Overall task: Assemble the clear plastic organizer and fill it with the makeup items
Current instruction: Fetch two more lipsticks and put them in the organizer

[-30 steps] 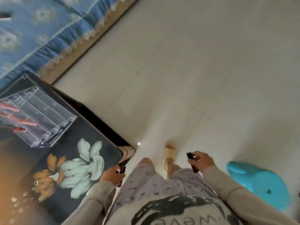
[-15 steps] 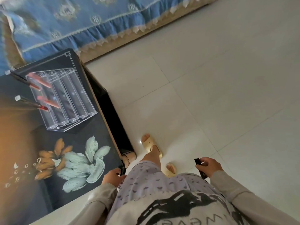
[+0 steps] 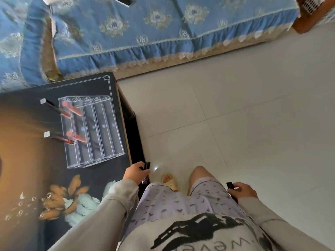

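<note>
The clear plastic organizer [image 3: 101, 131] stands on the dark flower-printed table [image 3: 36, 160], with several long compartments side by side. Two lip glosses with dark caps [image 3: 54, 106] lean in its leftmost compartment, and pinkish tubes [image 3: 76, 137] sit in the one beside it; the right compartments hold nothing. My left hand [image 3: 135, 173] hovers at the table's right edge, shut on a small black makeup tube [image 3: 147, 165]. My right hand [image 3: 243, 190] is low beside my thigh, shut on another black tube [image 3: 230, 186].
A sofa with a blue patterned cover [image 3: 145, 33] runs along the back. Pale floor tiles [image 3: 235, 115] spread to the right. My foot in a beige slipper [image 3: 170, 182] stands by the table. A wooden piece [image 3: 308, 19] sits at the top right corner.
The view has swung left and up, bringing the organizer and sofa toward the centre. My left hand has risen to the table's edge with its tube; my right hand keeps its tube.
</note>
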{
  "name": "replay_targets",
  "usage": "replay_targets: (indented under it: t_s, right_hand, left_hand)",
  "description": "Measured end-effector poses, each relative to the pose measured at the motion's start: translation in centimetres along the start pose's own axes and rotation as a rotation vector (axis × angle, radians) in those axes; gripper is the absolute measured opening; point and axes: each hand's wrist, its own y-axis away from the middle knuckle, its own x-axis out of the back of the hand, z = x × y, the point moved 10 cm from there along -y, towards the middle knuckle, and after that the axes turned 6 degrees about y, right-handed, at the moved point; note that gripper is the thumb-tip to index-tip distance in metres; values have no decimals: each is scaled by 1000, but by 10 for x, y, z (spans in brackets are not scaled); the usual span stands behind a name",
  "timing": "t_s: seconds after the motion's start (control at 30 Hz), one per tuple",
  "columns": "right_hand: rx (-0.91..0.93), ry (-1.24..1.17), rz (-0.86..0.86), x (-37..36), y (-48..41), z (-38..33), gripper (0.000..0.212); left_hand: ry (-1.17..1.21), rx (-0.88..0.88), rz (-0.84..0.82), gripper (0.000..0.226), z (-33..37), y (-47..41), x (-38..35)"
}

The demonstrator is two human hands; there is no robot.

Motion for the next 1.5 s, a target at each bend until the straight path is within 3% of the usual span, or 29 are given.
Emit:
replay_targets:
  t_s: [0.33, 0.5, 0.77, 0.97, 1.2, 1.37, 1.5]
  right_hand:
    - [231, 248, -59, 46, -78, -154, 30]
    - [443, 465, -107, 62, -110, -258, 35]
    - [705, 748, -165, 57, -133, -390, 33]
    - [758, 890, -195, 39, -133, -446, 35]
    - [724, 986, -176, 30, -135, -487, 31]
    - [724, 985, -168, 24, -130, -518, 29]
    - [795, 1077, -191, 1, -113, -548, 27]
  left_hand:
    - [223, 250, 23, 11, -34, -10, 12]
    - [487, 460, 124, 15, -35, -3, 5]
    - [701, 599, 267, 23, -10, -3, -8]
    - [847, 745, 260, 39, -20, 1, -15]
    - [900, 737, 360, 3, -42, -16, 40]
    - [971, 700, 462, 27, -51, -25, 82]
    - [1101, 736, 537, 26, -55, -20, 84]
